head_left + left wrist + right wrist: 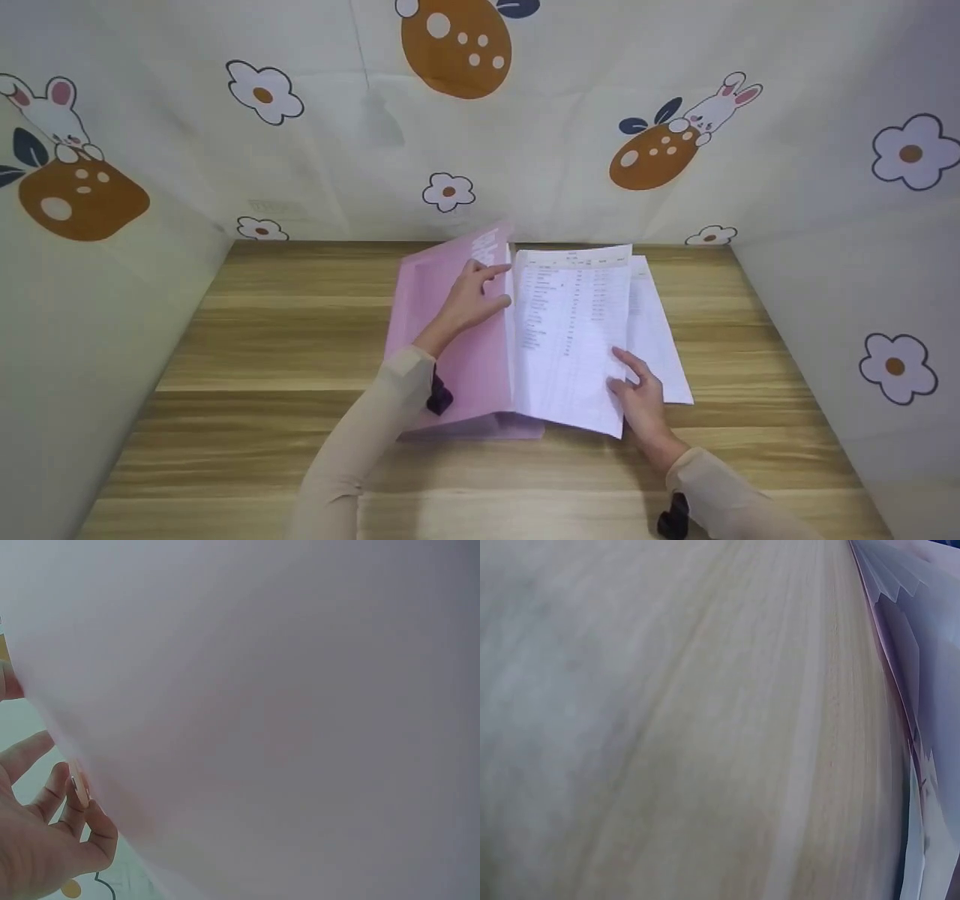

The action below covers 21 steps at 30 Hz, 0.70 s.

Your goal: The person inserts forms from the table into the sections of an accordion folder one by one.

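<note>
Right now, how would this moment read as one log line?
left hand: at edge of pink folder | right hand: grip on edge of printed sheet | second sheet: partly covered

Folder [480,360] left of paper sheet [574,322]

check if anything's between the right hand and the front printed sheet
Nothing visible is: the right hand is already touching the front printed sheet at its right edge. The other sheet sticks out behind it, so it doesn't come between them.
</note>
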Motion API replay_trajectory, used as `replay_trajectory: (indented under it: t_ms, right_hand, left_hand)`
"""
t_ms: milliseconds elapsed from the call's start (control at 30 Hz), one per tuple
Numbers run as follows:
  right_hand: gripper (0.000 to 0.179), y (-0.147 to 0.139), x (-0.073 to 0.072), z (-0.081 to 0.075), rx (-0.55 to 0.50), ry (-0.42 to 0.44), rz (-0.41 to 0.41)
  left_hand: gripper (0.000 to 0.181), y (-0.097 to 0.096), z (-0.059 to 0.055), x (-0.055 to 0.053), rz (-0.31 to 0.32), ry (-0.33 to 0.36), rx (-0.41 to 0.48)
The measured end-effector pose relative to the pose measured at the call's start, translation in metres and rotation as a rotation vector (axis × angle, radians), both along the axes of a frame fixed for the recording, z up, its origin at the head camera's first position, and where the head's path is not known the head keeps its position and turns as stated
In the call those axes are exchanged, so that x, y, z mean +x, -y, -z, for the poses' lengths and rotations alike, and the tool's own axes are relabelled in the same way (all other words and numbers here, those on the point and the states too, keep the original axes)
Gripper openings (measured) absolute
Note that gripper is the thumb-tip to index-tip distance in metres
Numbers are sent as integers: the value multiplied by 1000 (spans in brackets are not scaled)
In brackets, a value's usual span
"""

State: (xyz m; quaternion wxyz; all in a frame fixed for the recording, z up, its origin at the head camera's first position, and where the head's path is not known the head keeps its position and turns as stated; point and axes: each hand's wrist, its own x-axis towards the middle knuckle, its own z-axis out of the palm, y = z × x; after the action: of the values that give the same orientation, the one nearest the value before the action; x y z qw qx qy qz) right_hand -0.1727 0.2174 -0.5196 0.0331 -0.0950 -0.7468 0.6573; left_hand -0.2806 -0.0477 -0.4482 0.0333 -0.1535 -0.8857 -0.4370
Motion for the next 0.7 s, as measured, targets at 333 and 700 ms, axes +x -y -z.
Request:
replay_trajectory:
  t_ms: [333, 700]
  right_hand:
    - [47, 4, -5, 3, -17, 59, -41]
    - [48, 12, -20, -3, -26, 147, -86]
  left_hand:
    - [54, -1, 0, 0, -6, 30, 9]
    - [54, -1, 1, 0, -7, 42, 6]
